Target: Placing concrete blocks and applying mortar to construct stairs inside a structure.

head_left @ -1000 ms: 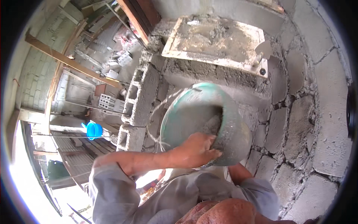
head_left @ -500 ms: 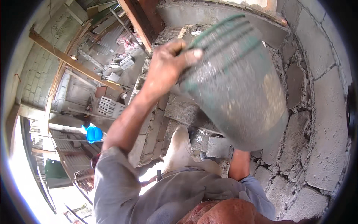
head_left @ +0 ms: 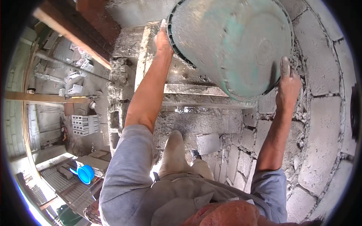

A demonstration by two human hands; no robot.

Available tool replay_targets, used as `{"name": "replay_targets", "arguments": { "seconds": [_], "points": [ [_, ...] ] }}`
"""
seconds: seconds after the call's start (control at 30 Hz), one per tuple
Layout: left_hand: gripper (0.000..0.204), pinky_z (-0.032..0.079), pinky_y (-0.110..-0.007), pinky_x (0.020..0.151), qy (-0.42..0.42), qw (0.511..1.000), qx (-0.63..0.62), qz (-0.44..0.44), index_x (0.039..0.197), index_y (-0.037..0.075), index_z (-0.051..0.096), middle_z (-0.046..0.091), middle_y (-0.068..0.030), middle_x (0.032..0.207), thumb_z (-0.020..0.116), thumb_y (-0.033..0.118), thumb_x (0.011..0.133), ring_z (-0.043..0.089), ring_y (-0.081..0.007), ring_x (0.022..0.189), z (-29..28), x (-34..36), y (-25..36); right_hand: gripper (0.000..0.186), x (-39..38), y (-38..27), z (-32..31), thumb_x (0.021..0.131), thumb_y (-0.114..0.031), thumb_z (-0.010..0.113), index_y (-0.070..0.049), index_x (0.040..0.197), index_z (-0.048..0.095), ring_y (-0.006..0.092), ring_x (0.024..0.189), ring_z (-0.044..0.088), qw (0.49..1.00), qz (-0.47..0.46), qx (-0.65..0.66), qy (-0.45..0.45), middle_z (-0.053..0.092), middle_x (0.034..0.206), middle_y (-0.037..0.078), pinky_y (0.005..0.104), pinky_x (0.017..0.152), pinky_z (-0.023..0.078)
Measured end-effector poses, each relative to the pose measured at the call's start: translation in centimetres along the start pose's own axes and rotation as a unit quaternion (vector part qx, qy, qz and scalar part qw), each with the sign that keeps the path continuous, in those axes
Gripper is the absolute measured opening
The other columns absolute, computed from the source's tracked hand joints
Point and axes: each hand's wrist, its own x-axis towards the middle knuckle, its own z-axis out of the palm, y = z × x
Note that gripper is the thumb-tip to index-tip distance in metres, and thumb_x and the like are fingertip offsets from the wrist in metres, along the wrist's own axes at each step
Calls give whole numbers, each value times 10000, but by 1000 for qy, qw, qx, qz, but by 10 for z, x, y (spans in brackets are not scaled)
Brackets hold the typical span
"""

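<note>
above the grey block wall (head_left: 320, 113), both hands grasp an upturned green bucket (head_left: 233, 41): left hand (head_left: 163, 39) at its rim, right hand (head_left: 287, 81) against its base; blue basin (head_left: 86, 174) far below.

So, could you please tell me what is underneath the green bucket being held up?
The green bucket is tipped up, base toward the camera, left hand at its rim, right hand at its base. Below it lie a mortar-smeared board and block wall. Its inside is hidden.
</note>
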Motion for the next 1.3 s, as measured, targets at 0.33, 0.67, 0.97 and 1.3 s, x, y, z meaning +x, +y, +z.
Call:
{"name": "replay_targets", "arguments": {
  "seconds": [0.33, 0.67, 0.97, 1.3],
  "points": [
    [326, 560, -408, 648, 113, 993, 14, 8, 1004, -157, 556, 634, -193, 954, 585, 162, 943, 642, -265, 769, -51, 74, -4, 668, 75, -55, 101, 823, -489, 657, 90, 1151, 593, 210, 853, 614, 997, 8, 67, -25, 662, 983, 151, 335, 808, 476],
    [472, 495, -356, 737, 155, 972, 161, 70, 1025, -108, 619, 684, -159, 976, 515, 348, 961, 629, -268, 821, -12, 54, 8, 507, 133, -6, 76, 895, -291, 607, 31, 1282, 543, 264, 1075, 606, 962, -242, 127, -32, 631, 1164, 160, 340, 897, 503],
    [438, 525, -465, 904, -41, 995, -79, 38, 1237, -65, 481, 606, -162, 1167, 389, 300, 1015, 621, -279, 1009, 75, -18, 9, 475, 168, -47, -42, 921, -268, 567, -13, 1317, 508, 261, 1126, 573, 915, -212, 343, -26, 602, 1225, 123, 340, 968, 453],
    [642, 412, -394, 1032, -283, 921, 118, 242, 1384, 25, 429, 505, -159, 1355, 404, 521, 977, 479, -293, 1246, 162, -78, 63, 927, 78, -14, -71, 864, -508, 621, 65, 1443, 178, 453, 1261, 419, 910, -221, 347, -52, 343, 1372, 337, 535, 1009, 460]
  ]
}}
